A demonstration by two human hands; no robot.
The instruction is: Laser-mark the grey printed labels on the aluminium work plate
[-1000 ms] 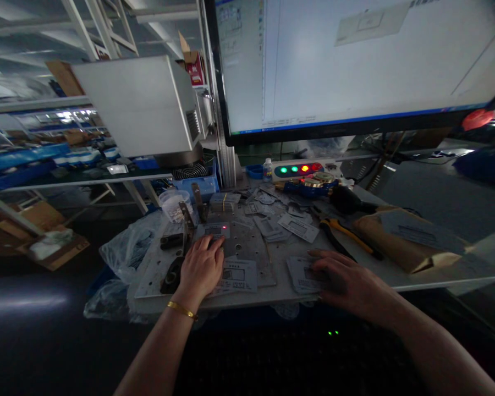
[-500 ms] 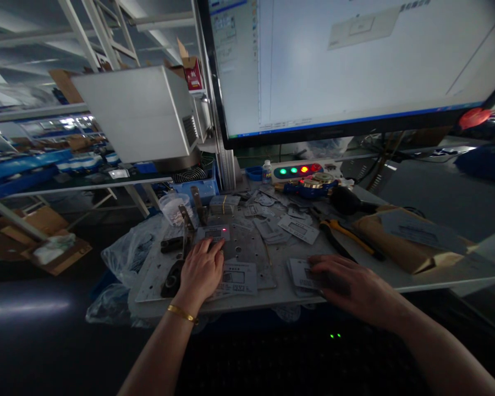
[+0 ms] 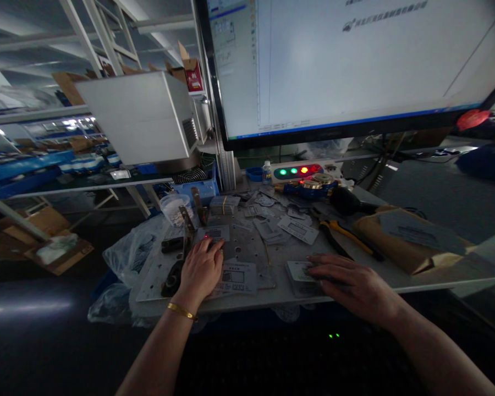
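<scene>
As I watch, L hand (image 3: 200, 269) pins one tag (image 3: 216, 232) under red dot (image 3: 207, 236).
R hand (image 3: 346, 280) flat on tag stack (image 3: 299, 270), prob. not yet done; both grip nothing.

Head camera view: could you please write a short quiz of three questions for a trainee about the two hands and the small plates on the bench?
1. True or false: the left hand lies on the grey fixture plate, with its fingertips at a small label plate that has a red light spot at its edge.
2. What does the right hand rest on?
A. yellow-handled pliers
B. a stack of label plates
C. a keyboard
3. Fill in: the light box at the back of the bench shows ___ green lights.

Key: 1 true; 2 B; 3 two.
</scene>
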